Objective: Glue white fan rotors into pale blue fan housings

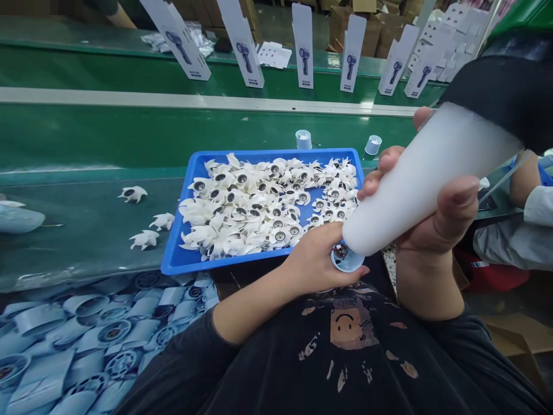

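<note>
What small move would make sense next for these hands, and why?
Probably a gentle squeeze of the white plastic bottle in the right hand. Its lower end sits right at the small pale-blue fan housing, which the left hand holds steady. White fan impellers lie in the blue tray, but both hands are occupied, so reaching for one seems less likely.

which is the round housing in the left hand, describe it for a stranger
Find the blue tray of white fan impellers on the green belt. By its lower right corner, the left hand holds a round housing, the only one held.
</note>
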{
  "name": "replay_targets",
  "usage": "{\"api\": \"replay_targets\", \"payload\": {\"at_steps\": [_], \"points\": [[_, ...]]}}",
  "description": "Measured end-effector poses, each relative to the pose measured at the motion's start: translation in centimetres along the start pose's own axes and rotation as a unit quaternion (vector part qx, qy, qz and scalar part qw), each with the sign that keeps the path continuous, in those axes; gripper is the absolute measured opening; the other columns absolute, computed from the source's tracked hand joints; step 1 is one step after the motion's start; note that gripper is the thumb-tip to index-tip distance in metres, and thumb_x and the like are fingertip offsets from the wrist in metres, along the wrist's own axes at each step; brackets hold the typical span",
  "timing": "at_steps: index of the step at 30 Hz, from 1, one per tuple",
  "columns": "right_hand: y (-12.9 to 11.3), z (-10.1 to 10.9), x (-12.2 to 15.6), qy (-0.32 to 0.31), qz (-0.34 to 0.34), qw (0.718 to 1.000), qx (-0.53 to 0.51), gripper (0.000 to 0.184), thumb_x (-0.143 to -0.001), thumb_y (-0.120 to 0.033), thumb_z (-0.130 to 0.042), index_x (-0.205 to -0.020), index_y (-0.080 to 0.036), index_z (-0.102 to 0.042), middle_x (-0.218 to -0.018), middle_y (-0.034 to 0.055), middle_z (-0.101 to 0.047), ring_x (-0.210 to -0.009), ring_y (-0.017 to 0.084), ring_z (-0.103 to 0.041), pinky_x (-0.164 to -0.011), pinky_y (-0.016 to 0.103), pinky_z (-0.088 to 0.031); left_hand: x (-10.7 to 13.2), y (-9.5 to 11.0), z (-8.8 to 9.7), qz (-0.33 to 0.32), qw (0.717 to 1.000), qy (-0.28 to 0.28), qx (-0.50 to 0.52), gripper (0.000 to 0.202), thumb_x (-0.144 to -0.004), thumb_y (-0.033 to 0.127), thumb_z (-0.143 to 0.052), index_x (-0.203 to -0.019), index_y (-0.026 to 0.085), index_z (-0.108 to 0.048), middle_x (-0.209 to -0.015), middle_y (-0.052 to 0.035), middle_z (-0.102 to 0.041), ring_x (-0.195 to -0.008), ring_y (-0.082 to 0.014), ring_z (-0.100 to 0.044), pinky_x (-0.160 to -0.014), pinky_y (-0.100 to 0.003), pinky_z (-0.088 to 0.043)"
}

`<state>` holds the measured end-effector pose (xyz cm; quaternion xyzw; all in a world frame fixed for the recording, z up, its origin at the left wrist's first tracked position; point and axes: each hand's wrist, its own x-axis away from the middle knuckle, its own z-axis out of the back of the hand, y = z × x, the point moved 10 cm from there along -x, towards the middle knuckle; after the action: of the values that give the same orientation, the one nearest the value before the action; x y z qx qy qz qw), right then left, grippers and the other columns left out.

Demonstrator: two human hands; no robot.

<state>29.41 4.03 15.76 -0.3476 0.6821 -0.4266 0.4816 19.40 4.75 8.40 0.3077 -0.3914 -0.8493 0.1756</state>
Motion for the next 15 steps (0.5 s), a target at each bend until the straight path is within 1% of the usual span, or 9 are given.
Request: {"api": "replay_targets", "payload": {"at_steps": [2,4,7,9,10,12,14,15], "points": [[0.1,-0.1,0.1,0.003,0.005,1.0,-0.012,0.054,-0.067,-0.072,-0.068,-0.089,-0.022,-0.064,-0.074,0.0001,-0.062,-0.066,0.016,-0.064,-0.065,0.031,-0.061,0.0,0.0,0.2,-0.005,1.0,0.002,0.005,0.026,-0.069,0.035,-0.072,-0.086,0.02,-0.061,-0.08,-0.0009,-0.064,-0.07,-0.0158,-0.059,-0.065,-0.028,-0.048],[0.4,-0.2,0.0,0.002,-0.002,1.0,-0.007,0.057,-0.067,-0.074,-0.067,-0.09,-0.022,-0.064,-0.075,0.001,-0.062,-0.069,0.018,-0.065,-0.065,0.033,-0.061,0.0,-0.2,0.3,-0.003,1.0,0.003,-0.002,0.026,-0.069,0.037,-0.072,-0.085,0.02,-0.061,-0.078,-0.0009,-0.063,-0.069,-0.0158,-0.058,-0.064,-0.028,-0.047],[1.0,-0.1,-0.2,0.015,-0.02,1.0,0.01,0.062,-0.065,-0.079,-0.064,-0.09,-0.022,-0.061,-0.077,0.0022,-0.062,-0.072,0.02,-0.067,-0.063,0.033,-0.06,0.0,-0.6,0.2,0.014,1.0,-0.002,-0.022,0.028,-0.068,0.04,-0.073,-0.083,0.02,-0.06,-0.077,-0.0011,-0.063,-0.068,-0.0167,-0.058,-0.063,-0.028,-0.047],[1.2,-0.3,-0.4,0.015,-0.02,1.0,0.008,0.063,-0.064,-0.079,-0.065,-0.09,-0.022,-0.061,-0.08,0.0023,-0.062,-0.073,0.02,-0.067,-0.062,0.032,-0.059,0.0,-0.8,0.0,0.031,0.999,-0.01,-0.022,0.03,-0.068,0.041,-0.074,-0.084,0.02,-0.06,-0.078,-0.0017,-0.065,-0.07,-0.0179,-0.06,-0.064,-0.029,-0.048],[1.3,-0.4,-0.5,0.013,-0.016,1.0,0.002,0.062,-0.064,-0.078,-0.066,-0.09,-0.022,-0.061,-0.08,0.0021,-0.062,-0.073,0.019,-0.067,-0.062,0.032,-0.059,-0.1,-0.9,-0.1,0.041,0.999,-0.019,-0.017,0.032,-0.068,0.041,-0.075,-0.088,0.02,-0.061,-0.08,-0.0021,-0.066,-0.071,-0.0185,-0.062,-0.065,-0.03,-0.048],[1.2,0.0,-0.7,0.019,0.003,1.0,-0.021,0.058,-0.064,-0.074,-0.07,-0.089,-0.022,-0.062,-0.079,0.0012,-0.062,-0.07,0.018,-0.066,-0.061,0.031,-0.059,0.0,-1.4,-0.5,0.062,0.996,-0.055,-0.02,0.044,-0.067,0.042,-0.077,-0.103,0.02,-0.061,-0.087,-0.0028,-0.069,-0.074,-0.0204,-0.064,-0.066,-0.031,-0.05],[1.1,1.4,-0.8,0.043,0.021,0.998,-0.045,0.054,-0.061,-0.068,-0.076,-0.087,-0.022,-0.063,-0.08,0.0003,-0.064,-0.067,0.016,-0.065,-0.06,0.03,-0.059,0.4,-2.6,-0.2,0.081,0.99,-0.096,-0.059,0.062,-0.067,0.043,-0.078,-0.12,0.022,-0.057,-0.095,-0.0044,-0.072,-0.077,-0.0233,-0.067,-0.068,-0.034,-0.052],[1.1,2.5,-0.8,0.058,0.025,0.997,-0.052,0.052,-0.06,-0.065,-0.079,-0.086,-0.023,-0.064,-0.081,0.0,-0.065,-0.066,0.016,-0.065,-0.06,0.029,-0.059,0.7,-3.5,0.4,0.09,0.987,-0.102,-0.086,0.066,-0.067,0.044,-0.078,-0.126,0.022,-0.055,-0.1,-0.0057,-0.072,-0.081,-0.0249,-0.068,-0.071,-0.036,-0.053]]}}
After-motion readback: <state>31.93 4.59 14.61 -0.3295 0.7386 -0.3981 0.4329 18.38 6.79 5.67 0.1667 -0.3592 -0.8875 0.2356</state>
